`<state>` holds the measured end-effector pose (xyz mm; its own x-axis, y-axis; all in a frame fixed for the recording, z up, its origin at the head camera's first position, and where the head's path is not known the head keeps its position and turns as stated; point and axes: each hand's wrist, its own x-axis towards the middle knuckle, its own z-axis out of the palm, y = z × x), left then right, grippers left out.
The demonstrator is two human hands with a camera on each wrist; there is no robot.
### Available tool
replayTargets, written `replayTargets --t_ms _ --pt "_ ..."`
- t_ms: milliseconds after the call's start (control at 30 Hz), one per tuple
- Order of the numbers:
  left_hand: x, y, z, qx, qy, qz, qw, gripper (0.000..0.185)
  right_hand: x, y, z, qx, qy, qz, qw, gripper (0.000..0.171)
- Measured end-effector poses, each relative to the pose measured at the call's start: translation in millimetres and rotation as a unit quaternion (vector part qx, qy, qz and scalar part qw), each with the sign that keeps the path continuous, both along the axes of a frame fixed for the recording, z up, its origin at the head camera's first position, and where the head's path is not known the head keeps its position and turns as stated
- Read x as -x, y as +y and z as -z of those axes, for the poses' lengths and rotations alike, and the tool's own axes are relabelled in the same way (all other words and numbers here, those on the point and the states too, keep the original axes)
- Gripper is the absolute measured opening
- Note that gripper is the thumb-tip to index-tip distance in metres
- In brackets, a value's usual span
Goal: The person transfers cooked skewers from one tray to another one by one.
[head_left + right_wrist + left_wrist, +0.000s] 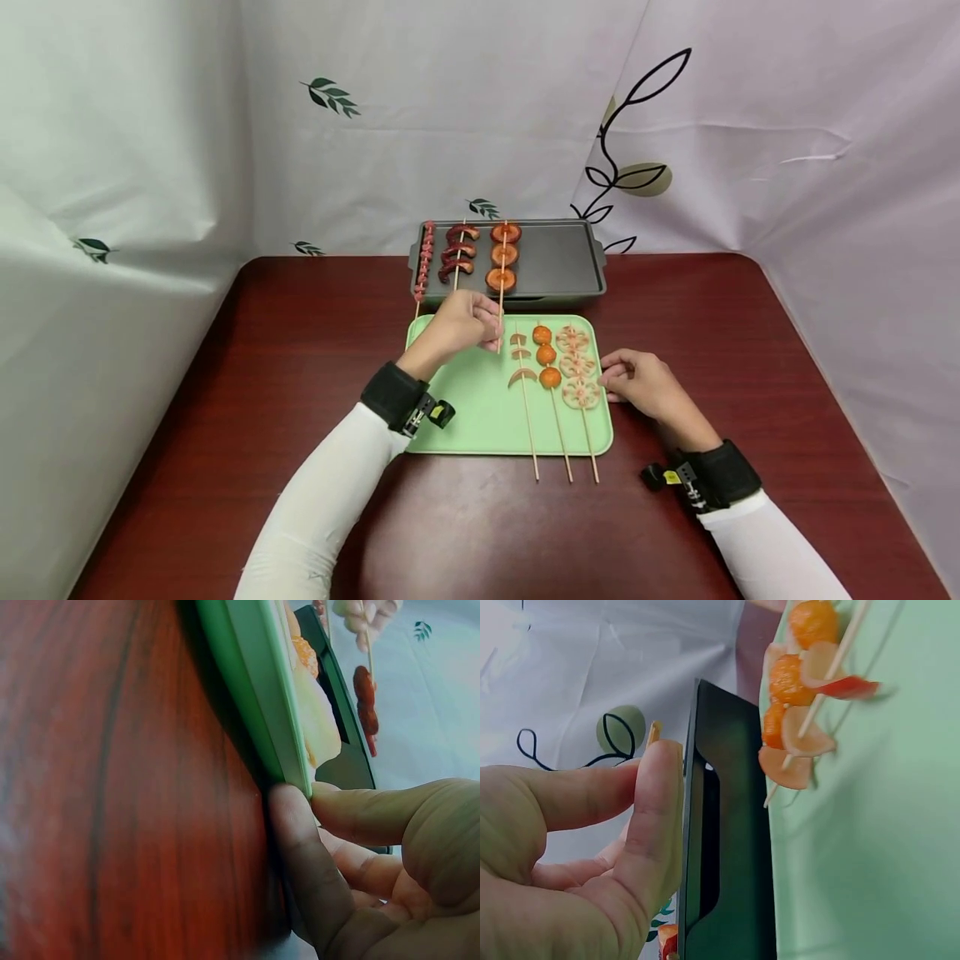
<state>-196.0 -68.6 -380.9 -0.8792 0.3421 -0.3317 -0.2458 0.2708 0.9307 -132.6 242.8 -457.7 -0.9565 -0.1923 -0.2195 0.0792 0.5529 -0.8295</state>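
My left hand [474, 319] pinches the lower stick of a skewer with three round brown-rimmed orange slices [504, 255], its loaded end over the dark grill pan [555, 258]. In the left wrist view the stick's end [654, 732] pokes out between thumb and finger. My right hand [637, 379] pinches the right rim of the light green tray [465, 408] between thumb and fingers, as the right wrist view shows. Along the tray's right half lie a skewer of pale curved slices [522, 377], one of orange balls [550, 377] and one of lotus root slices [581, 392].
On the pan's left side lie a skewer of small pink pieces [424, 262] and one of dark red curled pieces [459, 252]. Pan and tray stand close together on a dark red wooden table [315, 350]. A pale patterned curtain [450, 108] hangs behind.
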Motion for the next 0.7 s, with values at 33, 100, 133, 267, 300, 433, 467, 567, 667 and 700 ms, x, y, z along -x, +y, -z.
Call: replayTargets --t_ms 33,100,133,267,300,433,467,567,667,700 --pt "-3.0 -2 -0.2 0.003 0.001 0.006 1.0000 0.035 0.3 0 -0.6 0.000 0.000 -0.003 1.000 0.027" --pt "-9.4 -5 -0.4 0.009 0.005 0.020 0.9997 0.035 0.8 0 -2.1 0.000 0.000 -0.010 1.000 0.028" --pt "-12.3 -7 -0.1 0.010 0.007 0.027 0.9996 0.036 1.1 0 -2.7 0.000 -0.001 -0.011 1.000 0.029" --pt "-22.1 -13 2.7 0.014 0.013 0.050 0.9986 0.037 2.2 0 -4.2 0.002 -0.007 -0.015 1.000 0.031" --pt "-23.7 -14 4.3 0.014 0.014 0.054 0.9984 0.037 2.4 0 -4.4 0.002 -0.009 -0.015 1.000 0.031" --pt "-30.8 -16 8.7 0.009 0.011 0.058 0.9982 0.035 2.7 0 -4.3 0.006 -0.014 -0.013 1.000 0.031" --pt "-32.6 -17 10.0 0.007 0.008 0.057 0.9983 0.035 2.6 0 -4.1 0.006 -0.014 -0.013 1.000 0.031" --pt "-39.7 -18 12.1 0.001 -0.001 0.053 0.9986 0.035 2.7 -1 -3.3 0.009 -0.016 -0.013 1.000 0.031" --pt "-46.9 -18 15.5 -0.005 -0.004 0.054 0.9985 0.034 2.9 -1 -3.2 0.012 -0.019 -0.011 1.000 0.031" --pt "-49.5 -18 17.1 -0.007 -0.002 0.056 0.9984 0.033 3.1 -1 -3.2 0.015 -0.019 -0.009 1.000 0.031"
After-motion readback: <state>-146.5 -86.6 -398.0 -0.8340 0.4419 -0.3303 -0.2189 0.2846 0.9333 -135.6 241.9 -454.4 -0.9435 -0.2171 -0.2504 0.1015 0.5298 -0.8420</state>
